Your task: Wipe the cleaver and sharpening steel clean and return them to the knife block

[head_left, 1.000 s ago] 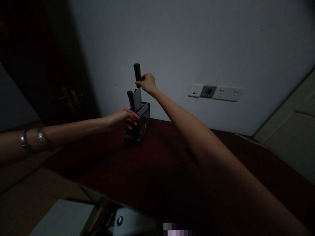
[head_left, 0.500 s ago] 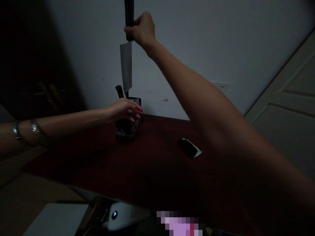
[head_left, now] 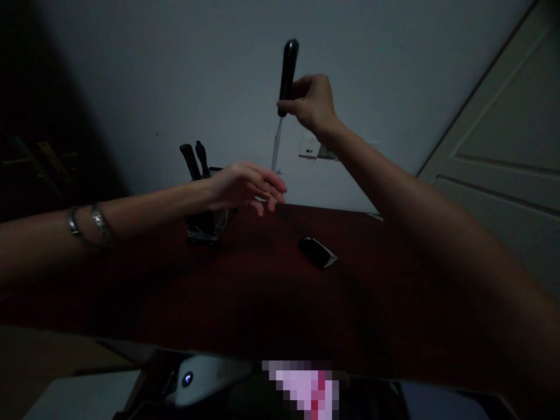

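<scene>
Pinched in my right hand [head_left: 312, 104] is a knife [head_left: 287, 76] with a black handle; it is held up with the blade pointing down, seen nearly edge-on. My left hand [head_left: 251, 185] is open, its fingers loosely bent, just below and left of the blade's lower end. Whether the blade touches the fingers I cannot tell. Behind my left wrist stands a dark knife block [head_left: 205, 230], partly hidden by the arm. Two black knife handles [head_left: 190, 161] stick up from it.
The dark red table [head_left: 262, 280] reaches back to a pale wall with a socket [head_left: 310, 146]. A small black object with a white edge [head_left: 318, 252] lies on the tabletop. Below the front edge is a white device with a lit round display [head_left: 188, 379]. A door [head_left: 503, 146] stands at right.
My right hand has drawn the knife away from the block, to the right, and turned it edge-on. My left hand has shifted right, past the block. The view has moved somewhat.
</scene>
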`<control>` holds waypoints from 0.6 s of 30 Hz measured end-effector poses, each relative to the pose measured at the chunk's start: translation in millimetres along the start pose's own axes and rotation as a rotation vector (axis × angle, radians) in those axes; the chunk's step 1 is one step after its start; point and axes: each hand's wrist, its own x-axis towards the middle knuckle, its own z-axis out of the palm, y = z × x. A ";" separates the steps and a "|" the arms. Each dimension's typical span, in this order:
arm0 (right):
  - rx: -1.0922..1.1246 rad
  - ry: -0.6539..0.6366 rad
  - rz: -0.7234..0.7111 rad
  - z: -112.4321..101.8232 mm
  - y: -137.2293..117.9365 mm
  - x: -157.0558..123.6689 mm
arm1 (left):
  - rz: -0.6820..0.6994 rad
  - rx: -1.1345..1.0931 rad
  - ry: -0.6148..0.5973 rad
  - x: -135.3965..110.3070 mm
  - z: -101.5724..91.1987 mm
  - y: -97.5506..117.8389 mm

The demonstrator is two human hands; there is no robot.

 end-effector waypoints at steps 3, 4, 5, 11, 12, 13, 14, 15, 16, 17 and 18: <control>-0.082 0.066 0.018 -15.2 3.8 -38.1 | 0.011 -0.093 0.023 24.1 -0.7 -3.0; -0.089 0.055 0.009 -19.2 3.4 -49.6 | -0.005 -0.139 0.035 32.6 -0.3 -4.3; -0.096 0.046 -0.002 -22.3 2.4 -60.4 | -0.030 -0.190 0.042 41.0 0.6 -5.7; -0.260 -0.065 -0.122 -28.6 -6.2 -109.8 | -0.227 -0.395 -0.020 81.7 11.8 -16.2; -0.296 -0.090 -0.157 -28.8 -7.4 -115.9 | -0.261 -0.402 -0.031 85.4 13.9 -18.6; -0.332 -0.114 -0.193 -29.1 -8.5 -121.5 | -0.289 -0.402 -0.037 88.0 15.9 -20.9; -0.365 -0.140 -0.226 -29.3 -9.7 -126.8 | -0.311 -0.396 -0.040 89.6 17.8 -23.3; -0.395 -0.168 -0.256 -29.5 -10.7 -131.6 | -0.326 -0.382 -0.038 90.3 19.6 -25.5; -0.422 -0.196 -0.282 -29.5 -11.5 -136.1 | -0.338 -0.362 -0.029 90.2 21.1 -27.6; -0.449 -0.225 -0.303 -29.2 -12.1 -140.1 | -0.348 -0.338 -0.018 89.6 22.5 -29.6; -0.475 -0.251 -0.319 -28.5 -12.3 -143.7 | -0.359 -0.313 -0.010 88.6 23.6 -31.3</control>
